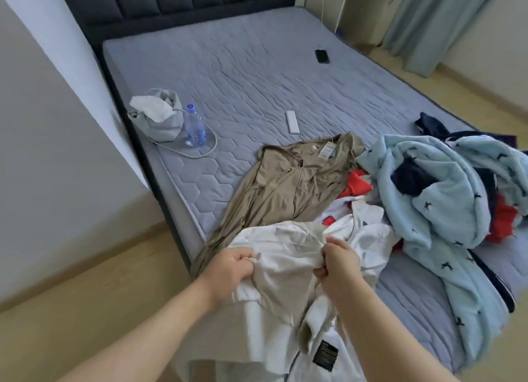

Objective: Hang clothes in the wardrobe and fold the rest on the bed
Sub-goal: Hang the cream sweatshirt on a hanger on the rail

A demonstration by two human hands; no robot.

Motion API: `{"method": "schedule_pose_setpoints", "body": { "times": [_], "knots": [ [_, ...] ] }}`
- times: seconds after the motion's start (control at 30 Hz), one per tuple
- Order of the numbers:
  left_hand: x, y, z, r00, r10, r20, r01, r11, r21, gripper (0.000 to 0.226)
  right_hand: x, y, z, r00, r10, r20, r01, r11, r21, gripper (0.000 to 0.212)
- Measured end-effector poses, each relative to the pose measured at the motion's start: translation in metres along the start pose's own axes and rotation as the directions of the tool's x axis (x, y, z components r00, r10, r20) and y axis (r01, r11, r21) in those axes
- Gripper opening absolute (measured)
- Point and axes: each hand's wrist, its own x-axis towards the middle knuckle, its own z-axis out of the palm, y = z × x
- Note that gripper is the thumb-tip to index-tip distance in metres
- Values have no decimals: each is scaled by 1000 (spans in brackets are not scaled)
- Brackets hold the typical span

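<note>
Both hands, L (233,270) & R (340,263), fingers clamped on white garment (285,256) (forearms outstretched over bed (257,76)).

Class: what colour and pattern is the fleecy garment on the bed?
Fleecy garment: light blue with small dark bird-like motifs; head view.

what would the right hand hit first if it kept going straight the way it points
Past the white garment it grips, the right hand would likely meet the tan jacket first; depth is unclear.
</note>
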Motion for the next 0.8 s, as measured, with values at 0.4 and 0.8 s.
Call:
{"method": "schedule_pose_setpoints", "body": {
  "times": [0.4, 0.8],
  "knots": [
    [-72, 187, -24, 983, 182, 4, -164, 896, -412, 19, -85, -39, 11, 800, -346, 490, 586, 276, -762, 57],
    [-109, 207, -115, 751, 319, -578, -181, 942, 284, 22, -191, -127, 50, 722, -657, 219, 688, 715, -121, 22]
  ]
}}
